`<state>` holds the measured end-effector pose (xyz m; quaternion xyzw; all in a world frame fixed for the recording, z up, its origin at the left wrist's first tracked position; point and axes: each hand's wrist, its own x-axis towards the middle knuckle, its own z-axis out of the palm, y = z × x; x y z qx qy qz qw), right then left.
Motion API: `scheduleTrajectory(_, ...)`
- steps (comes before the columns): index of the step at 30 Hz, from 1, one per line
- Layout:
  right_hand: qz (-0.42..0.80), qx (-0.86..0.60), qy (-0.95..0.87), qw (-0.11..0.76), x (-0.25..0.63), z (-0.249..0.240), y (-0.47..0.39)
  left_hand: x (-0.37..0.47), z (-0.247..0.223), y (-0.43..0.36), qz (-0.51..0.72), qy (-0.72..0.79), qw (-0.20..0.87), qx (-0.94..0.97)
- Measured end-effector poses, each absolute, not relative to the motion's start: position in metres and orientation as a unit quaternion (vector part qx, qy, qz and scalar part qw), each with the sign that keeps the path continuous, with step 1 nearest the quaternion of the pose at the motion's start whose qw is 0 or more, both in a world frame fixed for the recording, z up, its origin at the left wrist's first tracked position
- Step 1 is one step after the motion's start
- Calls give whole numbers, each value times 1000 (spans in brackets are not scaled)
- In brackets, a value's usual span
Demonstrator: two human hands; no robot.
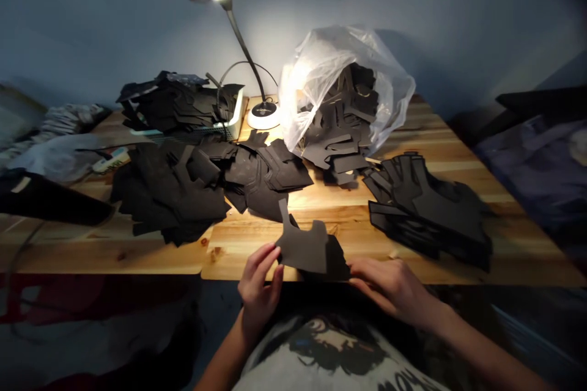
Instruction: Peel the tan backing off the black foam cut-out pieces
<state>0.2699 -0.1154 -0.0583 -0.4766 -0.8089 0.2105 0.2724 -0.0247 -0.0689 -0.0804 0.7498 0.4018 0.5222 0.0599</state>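
Near the table's front edge, a dark grey cut-out sheet piece (305, 247) is pinched at its left side by my left hand (262, 278), thumb below and fingers on its edge. Behind it, partly covered, is a second, darker piece (337, 256). My right hand (389, 287) has its fingers closed on the lower right corner of that darker piece. Stacks of similar dark pieces lie beyond my hands: one pile (172, 192) at the left, another (268, 174) in the middle, and a fanned stack (440, 208) at the right.
A lit desk lamp (263, 115) stands at the back. Beside it, a clear plastic bag (394, 88) spills dark pieces, and a light basket (238, 113) holds more. A black cylindrical object (55, 198) reaches over the wooden table (243, 241) from the left.
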Motion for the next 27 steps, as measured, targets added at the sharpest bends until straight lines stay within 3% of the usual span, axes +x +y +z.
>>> scheduleTrajectory(3, 358, -568, -634, 385, 257, -58, -123, -11, -91, -79, 497, 353, 46, 791)
scheduleTrajectory(7, 402, -579, -528, 474, 238, -62, -121, -5, -107, -93, 471, 342, 36, 812)
scheduleTrajectory(18, 257, -605, -642, 394, 241, -78, -114, 7, -135, -110, 466, 395, 38, 791)
scheduleTrajectory(27, 241, -584, -684, 366, 243, -81, -110, 7, -133, -112, 430, 411, 12, 804)
